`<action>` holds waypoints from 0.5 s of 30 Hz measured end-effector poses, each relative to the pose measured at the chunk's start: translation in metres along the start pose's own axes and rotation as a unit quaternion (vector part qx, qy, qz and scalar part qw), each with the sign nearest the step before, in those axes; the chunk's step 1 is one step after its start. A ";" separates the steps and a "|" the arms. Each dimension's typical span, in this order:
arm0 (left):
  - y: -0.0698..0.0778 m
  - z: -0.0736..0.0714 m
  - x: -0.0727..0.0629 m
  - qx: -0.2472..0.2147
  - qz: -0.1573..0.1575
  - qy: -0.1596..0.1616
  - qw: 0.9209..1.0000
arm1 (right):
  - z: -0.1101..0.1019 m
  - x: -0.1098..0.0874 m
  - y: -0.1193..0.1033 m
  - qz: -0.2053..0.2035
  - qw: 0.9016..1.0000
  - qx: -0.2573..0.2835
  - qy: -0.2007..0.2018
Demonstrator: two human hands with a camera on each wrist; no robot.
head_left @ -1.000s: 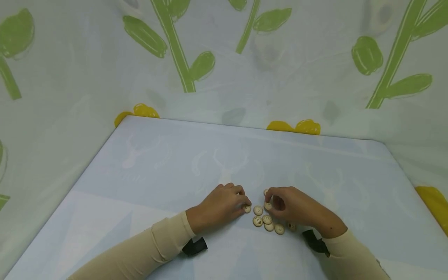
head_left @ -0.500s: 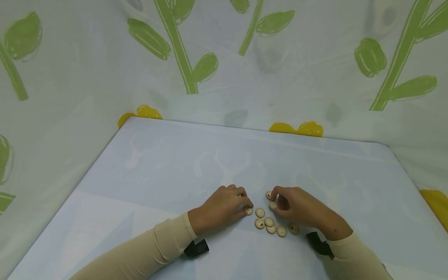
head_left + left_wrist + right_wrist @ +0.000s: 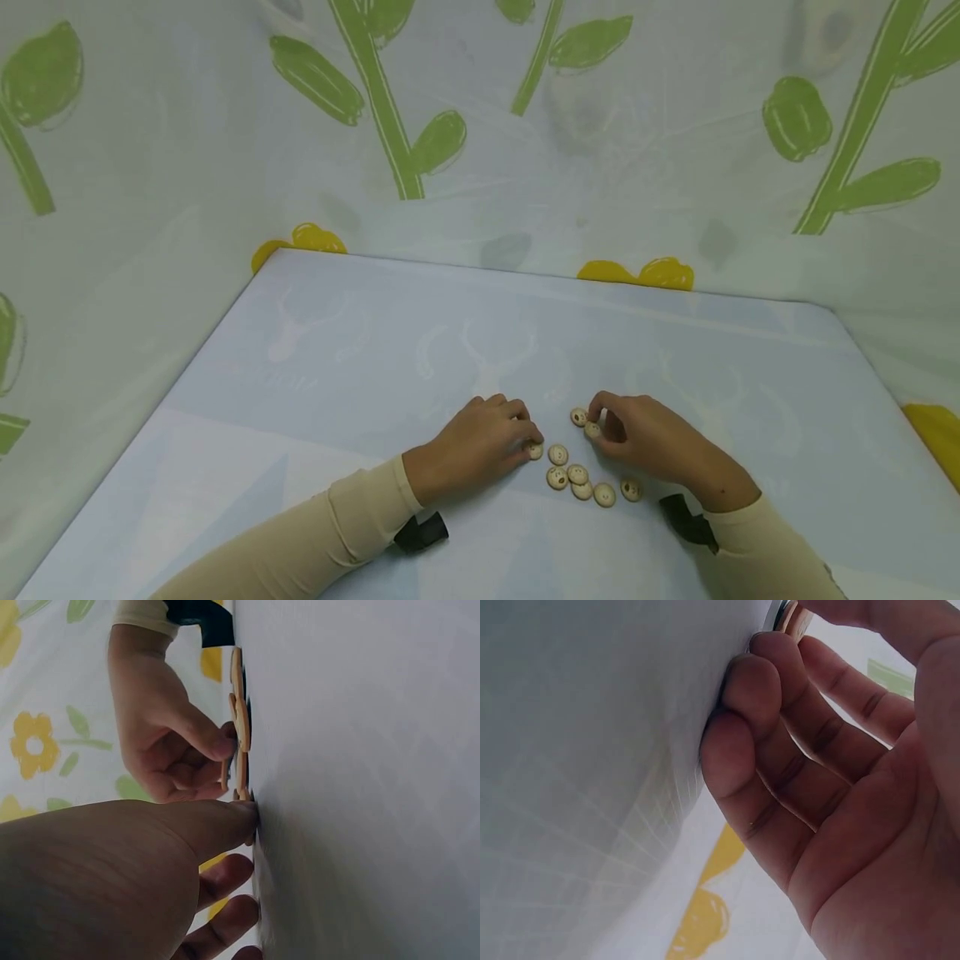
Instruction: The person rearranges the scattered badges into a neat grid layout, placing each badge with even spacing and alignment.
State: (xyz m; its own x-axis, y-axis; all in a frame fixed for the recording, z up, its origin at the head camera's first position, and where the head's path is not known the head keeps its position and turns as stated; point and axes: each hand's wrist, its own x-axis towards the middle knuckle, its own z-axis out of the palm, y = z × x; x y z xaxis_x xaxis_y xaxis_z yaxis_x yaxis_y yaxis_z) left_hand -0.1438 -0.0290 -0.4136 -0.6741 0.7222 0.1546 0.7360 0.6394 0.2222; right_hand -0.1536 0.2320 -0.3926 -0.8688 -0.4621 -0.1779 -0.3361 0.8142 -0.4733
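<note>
Several small round wooden discs with dark marks on their faces lie in a loose group on the table, among them a disc [image 3: 557,454] between my hands. My left hand [image 3: 480,442] pinches a wooden disc [image 3: 535,451] at the group's left side, thumb down at the tabletop. With thumb and index finger my right hand [image 3: 652,437] holds another wooden disc [image 3: 592,430], which sits close beside a dark-marked disc [image 3: 579,417]. In the right wrist view, my right hand's other fingers [image 3: 731,754] are bent with tips at the table surface. Two discs overlap at the front, the upper disc [image 3: 577,474] partly covering the lower.
A pale blue-white patterned cloth covers the table [image 3: 375,333]. Behind it hangs a white curtain [image 3: 487,167] printed with green leaves and yellow flowers. Dark straps [image 3: 422,532] show under both wrists. A single disc [image 3: 631,489] lies below my right hand.
My right hand has shifted slightly right and away from me with its disc, uncovering more of the discs nearby. The left hand keeps its place on its disc.
</note>
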 end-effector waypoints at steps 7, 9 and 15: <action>0.000 -0.001 -0.001 -0.004 0.002 0.002 1.000 | 0.000 0.001 0.001 0.015 1.000 -0.011 0.002; 0.001 -0.001 -0.001 -0.006 0.002 0.002 1.000 | 0.000 0.001 0.001 0.022 1.000 -0.016 0.004; 0.001 -0.001 -0.001 -0.005 0.001 0.002 1.000 | 0.000 0.001 0.001 0.042 0.998 -0.034 0.015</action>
State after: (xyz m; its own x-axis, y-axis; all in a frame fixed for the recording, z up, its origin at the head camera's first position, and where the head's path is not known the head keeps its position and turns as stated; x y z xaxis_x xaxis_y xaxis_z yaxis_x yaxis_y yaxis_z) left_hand -0.1426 -0.0292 -0.4126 -0.6726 0.7226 0.1596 0.7371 0.6352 0.2307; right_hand -0.1546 0.2320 -0.3931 -0.9056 -0.3803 -0.1876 -0.2837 0.8721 -0.3987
